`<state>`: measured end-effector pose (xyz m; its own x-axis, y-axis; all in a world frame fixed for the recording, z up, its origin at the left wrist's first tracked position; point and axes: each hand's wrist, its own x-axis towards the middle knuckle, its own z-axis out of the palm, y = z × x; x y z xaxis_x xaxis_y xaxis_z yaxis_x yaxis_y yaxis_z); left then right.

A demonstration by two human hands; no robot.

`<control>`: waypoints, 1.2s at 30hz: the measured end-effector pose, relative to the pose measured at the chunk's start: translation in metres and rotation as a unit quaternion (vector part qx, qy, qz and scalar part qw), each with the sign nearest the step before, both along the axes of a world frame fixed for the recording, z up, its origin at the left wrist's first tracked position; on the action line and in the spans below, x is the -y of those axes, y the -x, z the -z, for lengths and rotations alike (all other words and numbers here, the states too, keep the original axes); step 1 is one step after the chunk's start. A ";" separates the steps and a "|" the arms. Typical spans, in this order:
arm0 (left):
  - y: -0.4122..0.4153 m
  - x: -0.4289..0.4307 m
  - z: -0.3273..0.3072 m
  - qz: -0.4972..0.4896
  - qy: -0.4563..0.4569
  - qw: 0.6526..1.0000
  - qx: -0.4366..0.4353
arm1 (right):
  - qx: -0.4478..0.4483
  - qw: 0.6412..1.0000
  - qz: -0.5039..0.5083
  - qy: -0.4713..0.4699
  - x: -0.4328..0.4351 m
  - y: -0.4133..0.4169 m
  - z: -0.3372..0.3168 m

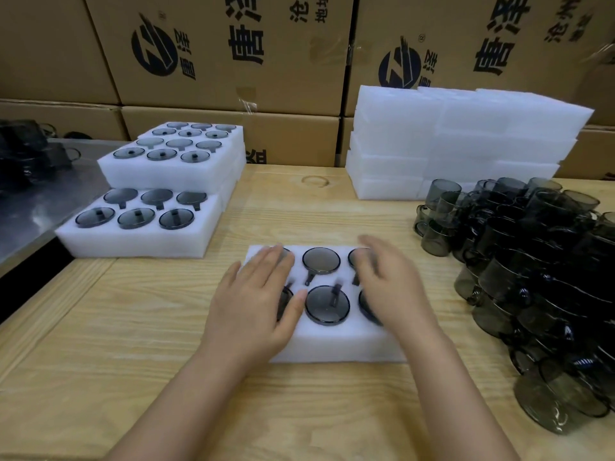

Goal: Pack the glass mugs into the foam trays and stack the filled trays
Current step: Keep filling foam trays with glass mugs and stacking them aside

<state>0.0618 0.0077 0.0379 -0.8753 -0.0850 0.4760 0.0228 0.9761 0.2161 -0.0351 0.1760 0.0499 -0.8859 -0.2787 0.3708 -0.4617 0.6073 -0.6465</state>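
Foam tray, nearest (332, 347): lies on the counter (166, 361); its six pockets appear filled with glass mugs (327, 305), so it looks ready to stack.
Left hand (256, 294): fingers straight, flat on the tray's left mugs, gripping nothing.
Right hand (389, 287): blurred; fingers extended over the right mugs, apparently holding nothing.
Loose mugs (539, 277): large heap at right, not yet packed.
Filled trays (139, 241): at left, the rear ones stacked.
Empty trays (449, 141): tall stack, far right.
Progress: judged well short of finished.
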 end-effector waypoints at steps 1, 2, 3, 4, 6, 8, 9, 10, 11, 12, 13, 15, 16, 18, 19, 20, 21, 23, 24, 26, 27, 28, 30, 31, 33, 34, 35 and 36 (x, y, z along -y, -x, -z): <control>0.001 0.000 0.002 -0.013 -0.004 0.998 -0.055 | -0.025 0.998 0.058 0.022 -0.011 0.007 -0.001; 0.003 0.001 0.004 -0.039 -0.006 0.996 -0.082 | -0.005 0.994 0.105 0.010 -0.022 0.014 0.001; 0.004 0.002 0.005 -0.071 -0.013 0.995 -0.076 | 0.065 0.989 0.132 0.006 -0.031 0.021 0.005; 0.005 0.004 0.006 -0.104 -0.027 0.993 -0.054 | 0.165 0.977 0.133 0.024 -0.035 0.026 0.008; 0.008 0.009 0.006 -0.174 -0.055 0.983 0.007 | 0.309 0.938 0.080 0.134 -0.032 0.025 0.015; 0.011 0.017 0.011 -0.227 -0.082 0.969 0.045 | 0.319 0.927 0.053 0.188 -0.024 0.022 0.019; 0.013 0.021 0.015 -0.243 -0.110 0.963 0.041 | 0.314 0.925 0.044 0.210 -0.019 0.020 0.021; 0.015 0.024 0.019 -0.251 -0.155 0.955 0.024 | 0.316 0.918 0.032 0.237 -0.016 0.019 0.023; 0.016 0.027 0.021 -0.251 -0.210 0.945 0.004 | 0.326 0.907 0.020 0.267 -0.013 0.017 0.023; 0.017 0.029 0.022 -0.245 -0.252 0.936 -0.021 | 0.342 0.890 0.005 0.301 -0.011 0.017 0.024; 0.017 0.030 0.023 -0.235 -0.279 0.930 -0.046 | 0.359 0.870 -0.015 0.338 -0.010 0.017 0.024; 0.016 0.031 0.021 -0.211 -0.316 0.920 -0.095 | 0.378 0.826 -0.056 0.415 -0.007 0.017 0.024; 0.015 0.033 0.020 -0.199 -0.330 0.915 -0.119 | 0.379 0.806 -0.080 0.447 -0.005 0.017 0.024; 0.015 0.038 0.018 -0.180 -0.363 0.900 -0.160 | 0.377 0.785 -0.107 0.480 0.002 0.016 0.025; 0.015 0.040 0.017 -0.171 -0.387 0.888 -0.177 | 0.377 0.776 -0.113 0.492 0.005 0.014 0.024; 0.015 0.044 0.016 -0.163 -0.413 0.874 -0.196 | 0.377 0.766 -0.121 0.507 0.009 0.013 0.024; 0.015 0.048 0.015 -0.156 -0.437 0.860 -0.215 | 0.376 0.754 -0.129 0.523 0.013 0.012 0.024; 0.014 0.056 0.012 -0.143 -0.468 0.831 -0.263 | 0.383 0.724 -0.144 0.555 0.023 0.010 0.020; 0.014 0.060 0.010 -0.138 -0.476 0.819 -0.290 | 0.390 0.709 -0.149 0.568 0.030 0.010 0.017; 0.015 0.070 0.006 -0.141 -0.482 0.795 -0.341 | 0.401 0.690 -0.169 0.578 0.049 0.010 0.010; 0.015 0.077 0.004 -0.153 -0.488 0.780 -0.361 | 0.404 0.683 -0.185 0.579 0.061 0.010 0.006; 0.016 0.087 0.001 -0.165 -0.498 0.762 -0.380 | 0.403 0.679 -0.201 0.580 0.076 0.011 0.002; 0.017 0.116 -0.005 -0.189 -0.509 0.729 -0.415 | 0.398 0.681 -0.225 0.571 0.112 0.016 -0.007; 0.018 0.133 -0.009 -0.202 -0.507 0.719 -0.430 | 0.396 0.690 -0.230 0.561 0.131 0.019 -0.011; 0.022 0.171 -0.017 -0.226 -0.503 0.706 -0.444 | 0.392 0.721 -0.221 0.527 0.171 0.026 -0.018; 0.025 0.190 -0.021 -0.233 -0.500 0.707 -0.443 | 0.381 0.743 -0.218 0.506 0.191 0.030 -0.021; 0.028 0.208 -0.026 -0.248 -0.497 0.708 -0.436 | 0.367 0.764 -0.221 0.482 0.209 0.032 -0.023; 0.033 0.226 -0.025 -0.255 -0.500 0.704 -0.435 | 0.354 0.789 -0.223 0.451 0.225 0.034 -0.024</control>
